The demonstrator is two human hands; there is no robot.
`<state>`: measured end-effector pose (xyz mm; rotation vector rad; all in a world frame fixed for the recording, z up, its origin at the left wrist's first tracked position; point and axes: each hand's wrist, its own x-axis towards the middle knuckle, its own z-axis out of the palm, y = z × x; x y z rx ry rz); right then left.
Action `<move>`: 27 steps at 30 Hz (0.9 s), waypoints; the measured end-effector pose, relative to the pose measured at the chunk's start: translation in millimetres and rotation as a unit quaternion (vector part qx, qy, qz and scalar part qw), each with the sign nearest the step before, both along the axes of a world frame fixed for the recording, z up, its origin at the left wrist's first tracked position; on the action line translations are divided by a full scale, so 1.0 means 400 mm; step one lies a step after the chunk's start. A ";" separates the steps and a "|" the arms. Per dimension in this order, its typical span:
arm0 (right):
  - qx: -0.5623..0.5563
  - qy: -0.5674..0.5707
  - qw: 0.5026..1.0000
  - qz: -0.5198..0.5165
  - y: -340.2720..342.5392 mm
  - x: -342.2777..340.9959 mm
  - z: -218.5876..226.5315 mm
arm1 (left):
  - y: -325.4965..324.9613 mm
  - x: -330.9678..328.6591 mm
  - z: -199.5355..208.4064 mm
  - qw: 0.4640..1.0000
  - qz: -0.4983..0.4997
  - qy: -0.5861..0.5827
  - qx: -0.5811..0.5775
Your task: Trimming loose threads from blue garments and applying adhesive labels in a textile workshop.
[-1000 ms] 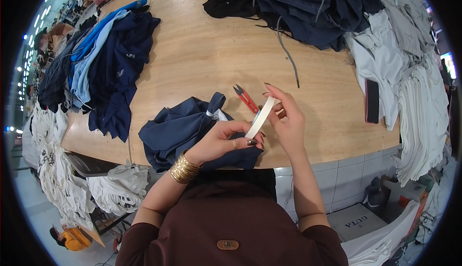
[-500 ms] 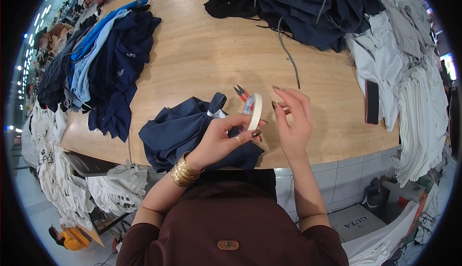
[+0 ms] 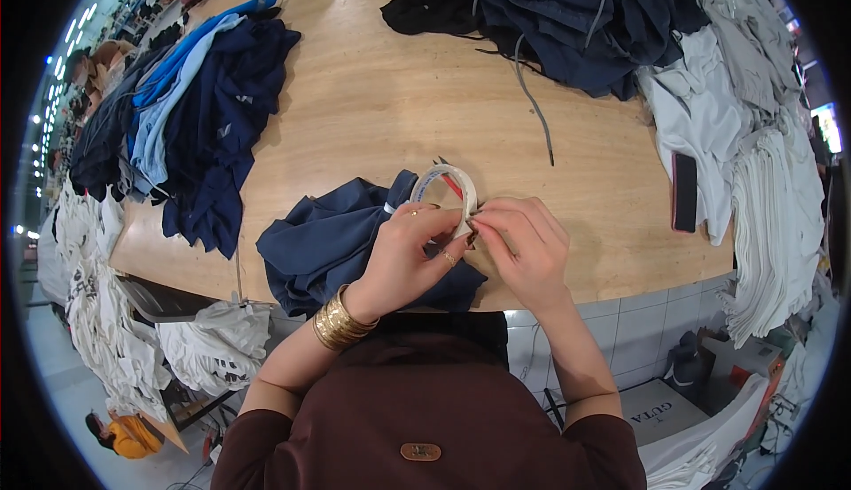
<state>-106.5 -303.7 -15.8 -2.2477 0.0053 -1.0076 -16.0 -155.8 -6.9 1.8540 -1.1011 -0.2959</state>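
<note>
**Right hand [image 3: 525, 246] joins left hand [image 3: 412, 246] at tape roll [image 3: 467, 190]**

Since earlier, the smooth cream ring has turned, showing its hole. The left grips its lower edge; the right, previously apart, pinches closed there, above the worktop [image 3: 372, 117] beside crumpled navy cloth [image 3: 324, 237].

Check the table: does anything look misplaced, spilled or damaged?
No spill or damage stands out. One oddity: a dark phone lies on the right at the edge of white garments, odd among clothing.

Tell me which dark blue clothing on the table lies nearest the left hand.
The crumpled bundle at the near edge of the table, partly hidden by the left hand; the left-side pile and the far heap lie well away.
</note>
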 end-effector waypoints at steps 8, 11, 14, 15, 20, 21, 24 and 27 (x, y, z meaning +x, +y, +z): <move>0.084 -0.008 0.996 -0.015 0.018 -0.001 0.005 | 0.000 -0.005 0.009 1.000 -0.006 -0.030 0.000; 0.205 0.035 0.978 -0.001 0.019 -0.008 0.010 | -0.003 -0.010 0.013 1.000 0.000 -0.016 0.002; 0.203 0.037 0.978 0.000 0.023 -0.007 0.019 | -0.001 -0.010 0.014 1.000 0.007 -0.010 0.006; 0.203 0.037 0.978 -0.001 0.023 -0.007 0.018 | -0.002 -0.010 0.014 1.000 0.009 -0.008 0.007; 0.168 0.061 0.984 0.000 0.024 -0.005 0.002 | -0.001 -0.013 0.018 1.000 0.000 -0.022 0.004; 0.168 0.061 0.984 0.000 0.023 -0.004 0.001 | 0.001 -0.013 0.018 1.000 0.000 -0.020 0.005; 0.147 0.042 0.988 -0.038 0.010 0.002 -0.008 | 0.003 -0.012 0.026 1.000 -0.015 0.006 0.003; 0.254 0.011 0.965 -0.071 -0.010 -0.001 -0.010 | 0.006 -0.018 0.030 0.998 -0.013 0.062 0.008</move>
